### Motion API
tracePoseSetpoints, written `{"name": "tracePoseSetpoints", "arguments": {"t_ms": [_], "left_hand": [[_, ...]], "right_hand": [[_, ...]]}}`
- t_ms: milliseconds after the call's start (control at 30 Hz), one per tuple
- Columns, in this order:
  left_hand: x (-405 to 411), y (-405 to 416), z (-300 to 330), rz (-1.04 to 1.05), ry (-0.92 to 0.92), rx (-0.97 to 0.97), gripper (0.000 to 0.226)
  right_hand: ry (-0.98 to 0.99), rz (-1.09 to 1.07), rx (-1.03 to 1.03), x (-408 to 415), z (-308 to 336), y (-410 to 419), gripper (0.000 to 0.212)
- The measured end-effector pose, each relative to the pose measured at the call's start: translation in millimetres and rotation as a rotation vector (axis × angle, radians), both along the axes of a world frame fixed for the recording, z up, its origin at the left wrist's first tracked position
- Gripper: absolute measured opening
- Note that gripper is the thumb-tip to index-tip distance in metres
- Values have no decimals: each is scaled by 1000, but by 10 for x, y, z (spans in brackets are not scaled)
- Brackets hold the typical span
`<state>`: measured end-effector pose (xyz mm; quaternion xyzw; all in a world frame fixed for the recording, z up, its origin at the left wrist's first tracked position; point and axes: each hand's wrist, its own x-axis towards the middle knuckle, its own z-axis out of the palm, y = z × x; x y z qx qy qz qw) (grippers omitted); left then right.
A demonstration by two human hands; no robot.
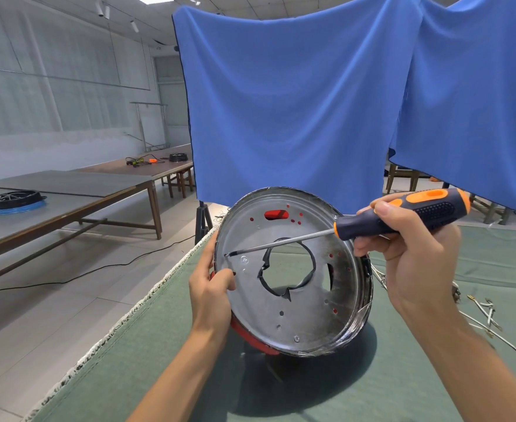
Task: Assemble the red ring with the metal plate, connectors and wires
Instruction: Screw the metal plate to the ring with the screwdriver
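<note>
Blue cloth point(296, 102); perhaps cables point(142, 161) beyond.

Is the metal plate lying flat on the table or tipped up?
Tipped up: the left hand holds the metal plate on edge, facing the camera.

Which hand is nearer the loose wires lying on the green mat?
Right. The right hand, gripping the screwdriver, is just left of and above the wires; the left hand holds the metal plate's far edge.

A green-covered table point(372, 391) carries loose wires point(488, 318) near its right edge.
</note>
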<state>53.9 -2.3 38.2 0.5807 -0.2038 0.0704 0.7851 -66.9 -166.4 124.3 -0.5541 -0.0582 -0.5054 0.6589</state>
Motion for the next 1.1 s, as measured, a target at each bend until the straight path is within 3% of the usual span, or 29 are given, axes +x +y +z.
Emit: {"name": "tracePoseSetpoints", "arguments": {"t_ms": [133,233,400,600,800,1000,1100], "left_hand": [[5,6,-7,-2,17,9,80],[15,15,-11,3,44,19,76],[29,-3,-2,-7,132,-21,68],[106,-92,34,43,93,-79,70],[201,-216,46,100,49,-79,72],[256,-153,-120,128,90,-106,68],[258,-158,-152,149,62,-121,68]], "right_hand": [[-27,2,-68,-22,15,46,19],[-21,2,-138,-49,44,95,6],[-6,-66,-262,-45,87,176,32],[100,-158,-190,-63,144,163,37],[296,13,-81,-121,235,97,36],[359,-205,-228,-194,221,26,14],[441,-425,-423,-206,260,1,28]]}}
